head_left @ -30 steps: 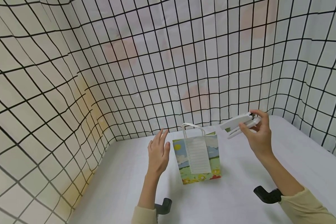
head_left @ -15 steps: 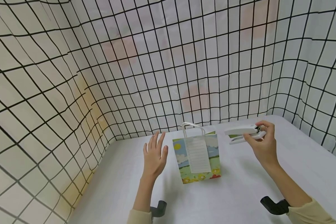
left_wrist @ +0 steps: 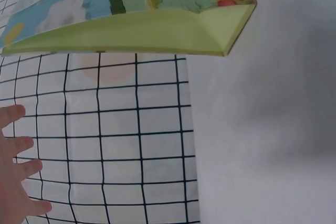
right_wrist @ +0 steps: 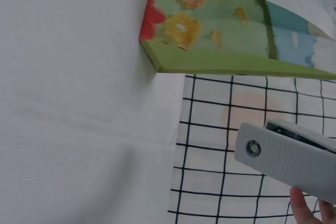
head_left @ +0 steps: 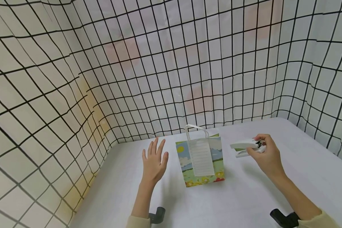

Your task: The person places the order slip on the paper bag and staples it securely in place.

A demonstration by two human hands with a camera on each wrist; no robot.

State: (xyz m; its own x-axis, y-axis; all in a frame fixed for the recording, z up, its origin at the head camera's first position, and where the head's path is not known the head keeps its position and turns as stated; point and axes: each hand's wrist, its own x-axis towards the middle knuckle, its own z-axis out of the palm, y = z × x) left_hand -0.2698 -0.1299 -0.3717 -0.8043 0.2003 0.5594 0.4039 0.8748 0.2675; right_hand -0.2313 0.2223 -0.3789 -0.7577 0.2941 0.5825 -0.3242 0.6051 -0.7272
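A small paper gift bag (head_left: 185,161), printed with sky and flowers, stands upright on the table with its white handles up. Against its front hangs a lined paper slip (head_left: 201,158); how it is fixed at the top cannot be made out. To the right of the bag, my right hand (head_left: 269,158) grips a white stapler (head_left: 245,144) between thumb and fingers, above the table and apart from the bag. In the right wrist view the stapler (right_wrist: 289,158) shows its ribbed top. My left hand (head_left: 154,166) is raised left of the bag, fingers spread, holding nothing.
A white cloth covers the table (head_left: 117,183). Black grid netting (head_left: 159,79) over pale sheeting walls in the back and both sides. A black wrist mount (head_left: 283,218) sits on the right forearm, and a similar black mount (head_left: 158,215) on the left.
My right hand has lowered with the stapler, which now lies nearer level. The left hand has drifted left and slightly down, away from the bag. Bag and slip stay in place.
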